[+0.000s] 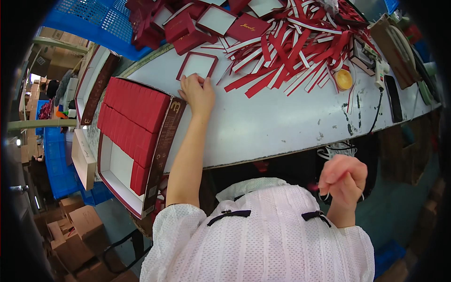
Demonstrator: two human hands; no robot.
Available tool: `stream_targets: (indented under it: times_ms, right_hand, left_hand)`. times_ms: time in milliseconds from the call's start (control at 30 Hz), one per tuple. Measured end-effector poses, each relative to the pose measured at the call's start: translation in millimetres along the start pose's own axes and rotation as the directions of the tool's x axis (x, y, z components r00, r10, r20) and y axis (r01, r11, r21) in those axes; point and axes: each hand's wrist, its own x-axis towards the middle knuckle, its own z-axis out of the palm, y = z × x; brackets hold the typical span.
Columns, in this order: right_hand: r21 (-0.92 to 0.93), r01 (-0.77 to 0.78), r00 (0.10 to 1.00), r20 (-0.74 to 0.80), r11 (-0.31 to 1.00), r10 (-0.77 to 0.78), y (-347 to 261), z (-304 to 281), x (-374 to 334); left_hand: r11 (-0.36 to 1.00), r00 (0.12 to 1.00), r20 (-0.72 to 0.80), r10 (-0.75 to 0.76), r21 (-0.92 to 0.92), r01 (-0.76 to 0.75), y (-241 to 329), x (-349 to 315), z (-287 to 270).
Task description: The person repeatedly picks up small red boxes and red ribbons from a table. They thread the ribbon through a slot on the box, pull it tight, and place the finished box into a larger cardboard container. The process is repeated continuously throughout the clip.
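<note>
At the near edge of a small dark red box part [210, 76] with a white inside, my left hand [198, 94] has its fingers curled against the rim. The box part lies on the white table, left of the strips. My right hand [344, 178] is raised off the table's front edge, near my body. Its fingers are bent in and pressed together, slightly blurred; what they hold, if anything, cannot be made out. Left of my left arm, a large brown carton [162, 136] holds rows of small red boxes [134, 113], with a bare white part at its near end.
Red and white strips [286, 56] are heaped on the table [263, 127]. Red jewelry boxes [183, 30] pile up beside a blue crate [94, 23]. A yellow round item [344, 80], a cable and a black phone-like slab [393, 98] lie at right.
</note>
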Motion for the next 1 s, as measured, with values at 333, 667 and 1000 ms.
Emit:
stream_targets:
  times_ms: [333, 667, 1000]
  right_hand:
    - [0.085, -0.234, 0.938, -0.244, 0.969, 0.247, 40.6, 13.8, 25.7]
    - [0.183, -0.153, 0.963, -0.192, 0.971, 0.188, 45.9, 9.7, 45.3]
    - [0.419, 0.001, 0.865, -0.456, 0.908, 0.210, 64.1, 31.2, 39.9]
  left_hand:
    - [-0.375, 0.803, 0.583, 0.121, -0.722, 0.581, 90.2, -86.0, -65.0]
    - [-0.199, 0.768, 0.616, 0.177, -0.742, 0.641, 96.9, -118.5, -73.5]
    - [0.333, 0.875, 0.251, 0.414, -0.936, 0.111, 104.2, -144.6, -38.6]
